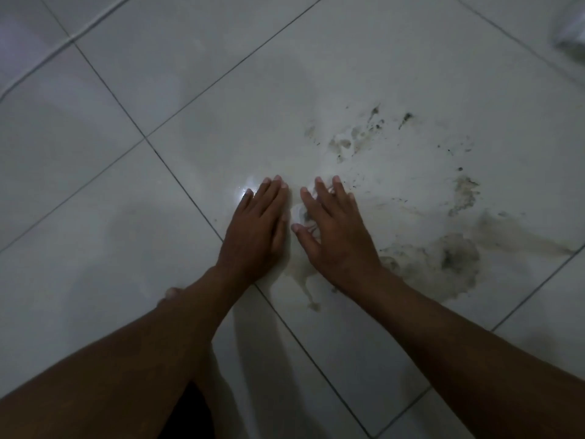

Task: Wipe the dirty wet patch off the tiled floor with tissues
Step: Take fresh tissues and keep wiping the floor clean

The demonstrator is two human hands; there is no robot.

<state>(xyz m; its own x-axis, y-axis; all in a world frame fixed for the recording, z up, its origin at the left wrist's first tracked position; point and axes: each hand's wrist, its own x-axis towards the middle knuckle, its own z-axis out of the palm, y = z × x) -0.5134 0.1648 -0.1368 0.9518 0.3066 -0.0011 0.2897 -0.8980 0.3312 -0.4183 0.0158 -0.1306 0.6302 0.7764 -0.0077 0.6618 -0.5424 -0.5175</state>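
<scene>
Pale grey tiled floor [95, 217] fills the dim view, its dark grout lines running diagonally and crossing just left of the left hand. Far off at the upper left a thin pale cord or strip [63, 42] lies across the tiles. Near the left forearm a small rounded shape, perhaps a toe [172, 292], shows at its edge; it is too dark to be sure.

Left hand [256, 226] lies flat on the floor, fingers straight and close together, pointing away from the person, with a bright glint of wet tile at its fingertips. Nothing is held in its grip.

Just beside it, apart by a narrow gap, the right hand [335, 229] presses down with fingers spread and straight. Crumpled white tissue [300, 213] peeks out between its thumb and forefinger and near its fingertips, pinned under the palm rather than clenched; it is bunched, so no long axis can be told.

To the right of that grip spreads the dirty wet patch [443, 264]: a dark grey smear beside the wrist, and specks and streaks farther away. A blurred pale object [571, 26] sits at the upper right corner.
</scene>
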